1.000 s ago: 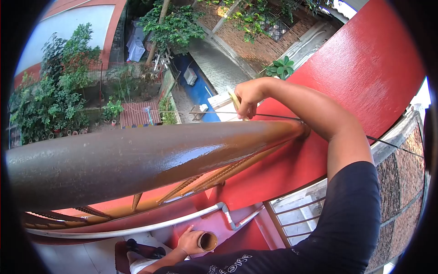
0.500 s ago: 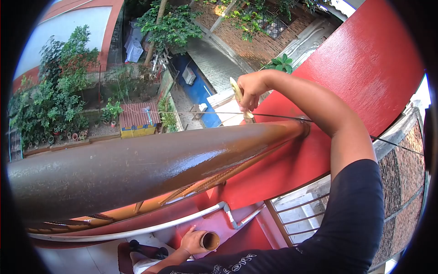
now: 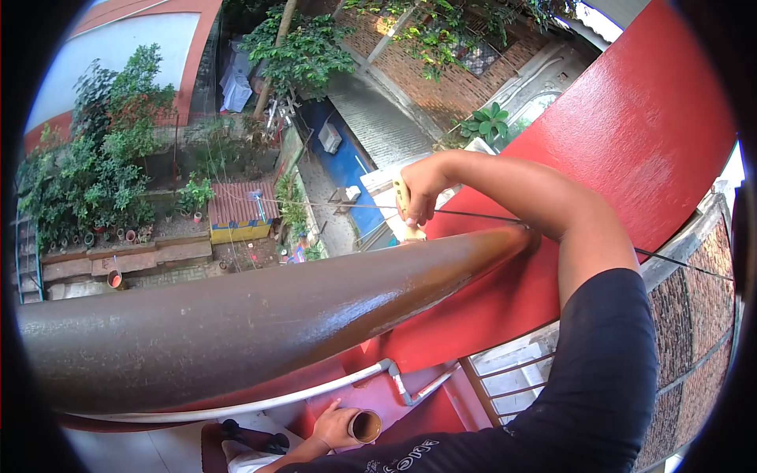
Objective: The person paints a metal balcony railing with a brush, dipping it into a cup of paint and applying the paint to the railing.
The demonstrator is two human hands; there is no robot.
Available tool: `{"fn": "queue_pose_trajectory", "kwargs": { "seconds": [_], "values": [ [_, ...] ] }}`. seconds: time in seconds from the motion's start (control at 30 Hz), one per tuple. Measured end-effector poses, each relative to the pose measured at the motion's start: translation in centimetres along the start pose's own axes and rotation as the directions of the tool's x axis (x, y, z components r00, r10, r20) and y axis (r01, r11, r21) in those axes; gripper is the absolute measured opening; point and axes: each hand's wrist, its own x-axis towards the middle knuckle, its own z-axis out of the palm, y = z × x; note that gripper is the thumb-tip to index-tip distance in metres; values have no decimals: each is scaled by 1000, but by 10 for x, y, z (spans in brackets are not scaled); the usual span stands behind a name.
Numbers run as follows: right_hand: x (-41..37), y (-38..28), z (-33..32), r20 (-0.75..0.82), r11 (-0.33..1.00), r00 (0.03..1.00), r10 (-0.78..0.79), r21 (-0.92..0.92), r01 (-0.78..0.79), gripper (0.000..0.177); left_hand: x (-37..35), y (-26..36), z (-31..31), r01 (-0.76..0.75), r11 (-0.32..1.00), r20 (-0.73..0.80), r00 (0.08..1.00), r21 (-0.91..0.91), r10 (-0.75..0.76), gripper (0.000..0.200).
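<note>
My right hand [image 3: 420,188] reaches over a thick brown handrail [image 3: 260,311] and grips a pale-handled paintbrush [image 3: 405,211]. The brush hangs down on the far side of the rail, its tip near the wet, glossy brown paint close to where the rail meets the red wall [image 3: 631,126]. My left hand [image 3: 335,426] is low down, below the rail, holding a small round can [image 3: 365,426] with brown paint inside.
A thin wire [image 3: 473,215] runs across just beyond the rail, passing my right hand. A white pipe [image 3: 260,400] lies under the rail. Far below are a yard, potted plants [image 3: 102,189], a small red roof [image 3: 233,203] and brick buildings.
My right hand has come down and slightly left with the brush, closer to the rail's far side. The view has tipped further over the rail, hiding the balusters. The can stays in my left hand.
</note>
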Motion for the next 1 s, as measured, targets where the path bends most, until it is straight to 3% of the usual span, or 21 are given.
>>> {"fn": "queue_pose_trajectory", "kwargs": {
  "seconds": [0.07,0.2,0.3,0.47,0.6,0.63,0.73,0.77,0.87,0.93,1.0],
  "values": [
    [5,3,-3,101,994,992,70,-91,-61,32,-1,-1,0,2,1000,-7,1000,-16,-3,78],
    [-45,1,-40,-155,969,978,136,-186,-165,28,-5,-8,9,-32,999,-48,998,-21,31,78],
    [-106,-8,-52,-396,1000,918,-13,-9,10,30,0,-4,3,-38,999,-26,999,1,38,78],
    [-196,-22,-22,-769,945,556,-317,-204,256,27,0,6,-5,-32,999,8,999,6,32,79],
    [-243,-38,38,-870,890,224,-440,-390,237,14,2,11,-9,-55,998,30,998,32,54,78],
    [-248,-33,45,-877,880,185,-443,-386,277,19,1,7,-5,-75,996,9,997,40,74,80],
    [-255,-26,91,-888,862,-107,-446,-459,215,20,-4,7,0,-121,992,-113,986,48,126,84],
    [-253,-18,102,-875,855,-204,-440,-477,201,22,-4,6,2,-119,991,-117,985,54,125,86],
    [-244,19,135,-857,839,-365,-365,-473,271,23,-4,4,6,-128,988,-139,980,86,140,89],
    [-236,23,180,-837,742,-535,-116,-431,514,23,-4,1,6,-106,990,-101,988,89,115,95],
    [-232,29,231,-783,666,-619,57,-432,608,23,-5,4,3,-70,997,-100,992,36,73,100]
  ]
}}
